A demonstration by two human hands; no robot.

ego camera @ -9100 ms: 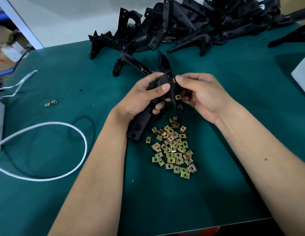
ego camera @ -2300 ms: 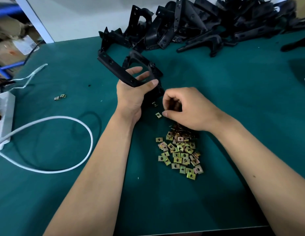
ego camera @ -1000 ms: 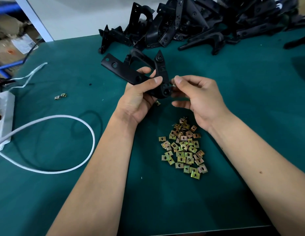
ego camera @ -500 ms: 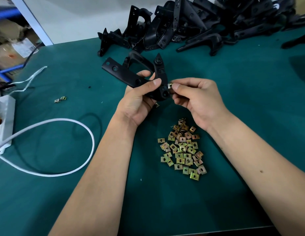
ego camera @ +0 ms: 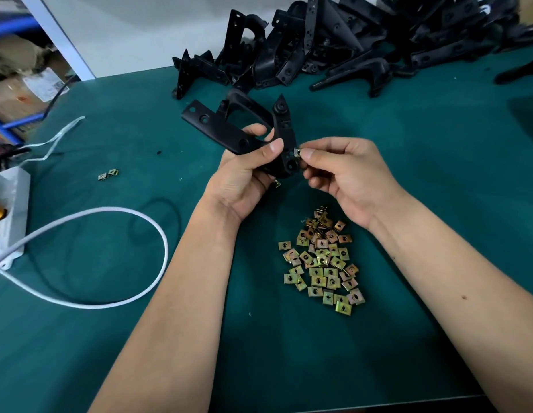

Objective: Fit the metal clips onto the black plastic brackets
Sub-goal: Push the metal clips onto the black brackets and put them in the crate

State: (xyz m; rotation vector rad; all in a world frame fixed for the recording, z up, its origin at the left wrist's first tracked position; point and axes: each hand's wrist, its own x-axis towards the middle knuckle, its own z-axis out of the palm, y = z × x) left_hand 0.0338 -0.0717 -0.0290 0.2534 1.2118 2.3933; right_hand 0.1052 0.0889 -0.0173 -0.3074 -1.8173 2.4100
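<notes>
Clip point(ego camera: 297, 151) shifted — seemingly touching bracket point(ego camera: 229, 134).

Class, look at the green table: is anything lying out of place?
Yes. Two stray clips lie far left of the main clip pile, and one loose clip sits under the left hand.

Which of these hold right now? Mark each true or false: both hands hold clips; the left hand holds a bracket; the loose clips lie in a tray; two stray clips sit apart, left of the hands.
1. Both hands hold clips. False: only the right hand pinches a clip; the left hand grips the bracket.
2. The left hand holds a bracket. True.
3. The loose clips lie in a tray. False: the clip pile lies straight on the green mat.
4. Two stray clips sit apart, left of the hands. True.
</notes>
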